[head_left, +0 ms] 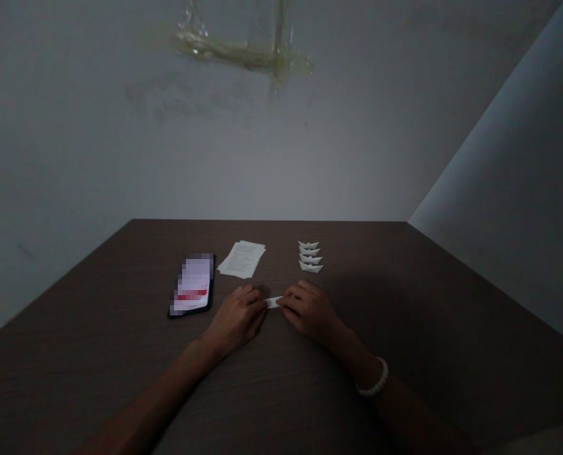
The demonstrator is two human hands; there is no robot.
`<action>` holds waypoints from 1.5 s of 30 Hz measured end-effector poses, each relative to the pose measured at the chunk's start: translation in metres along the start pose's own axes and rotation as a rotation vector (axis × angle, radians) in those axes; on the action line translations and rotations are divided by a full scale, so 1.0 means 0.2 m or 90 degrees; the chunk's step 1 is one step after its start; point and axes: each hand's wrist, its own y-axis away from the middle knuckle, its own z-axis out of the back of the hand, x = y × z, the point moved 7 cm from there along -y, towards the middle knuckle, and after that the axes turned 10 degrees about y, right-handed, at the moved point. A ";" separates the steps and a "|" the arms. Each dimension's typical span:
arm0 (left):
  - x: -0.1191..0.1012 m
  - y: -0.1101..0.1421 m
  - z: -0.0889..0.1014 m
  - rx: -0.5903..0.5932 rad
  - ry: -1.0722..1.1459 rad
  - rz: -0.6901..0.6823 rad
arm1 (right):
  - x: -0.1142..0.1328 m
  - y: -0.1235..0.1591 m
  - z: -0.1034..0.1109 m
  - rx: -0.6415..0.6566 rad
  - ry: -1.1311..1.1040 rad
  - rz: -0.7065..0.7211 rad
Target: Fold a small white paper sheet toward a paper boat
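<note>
"What are the hands doing?"

"The left hand [238, 317] and the right hand [313, 313] are close together over the dark worktop [281, 385]. Between them is a small white strip of paper [274, 303], with the fingers of each hand at one end. The right fingertips pinch their end. I can't tell how tightly the left fingers close, since the back of that hand hides them."

"And what lies around them?"

"Just beyond the right hand, four folded paper boats [311, 257] stand in a short column, one behind another. Beyond the left hand there's a loose stack of printed sheets [243, 259], edges not lined up. To the left of that hand lies a phone [192, 285], its screen lit and blurred out."

"Anything on the wrists?"

"A pale beaded bracelet [376, 382] circles the right one."

"And past the worktop?"

"A grey wall [272, 158], with shiny tape [243, 58] stuck on it, high up."
</note>
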 end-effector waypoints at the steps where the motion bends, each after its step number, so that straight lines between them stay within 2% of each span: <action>1: 0.00 0.00 0.00 0.003 0.008 0.000 | 0.01 0.00 -0.01 0.007 -0.002 0.012; 9: -0.01 0.00 0.01 0.024 0.070 0.005 | -0.02 0.02 -0.02 0.020 -0.041 0.013; 27: 0.01 -0.02 -0.01 0.048 0.113 0.065 | 0.06 0.02 -0.01 -0.003 -0.151 0.042; 35: 0.05 -0.03 -0.03 0.000 0.149 0.157 | 0.08 0.01 0.00 0.020 -0.133 0.056; 45: 0.16 -0.01 0.00 -0.098 0.273 0.290 | 0.10 0.00 0.02 0.044 -0.105 0.062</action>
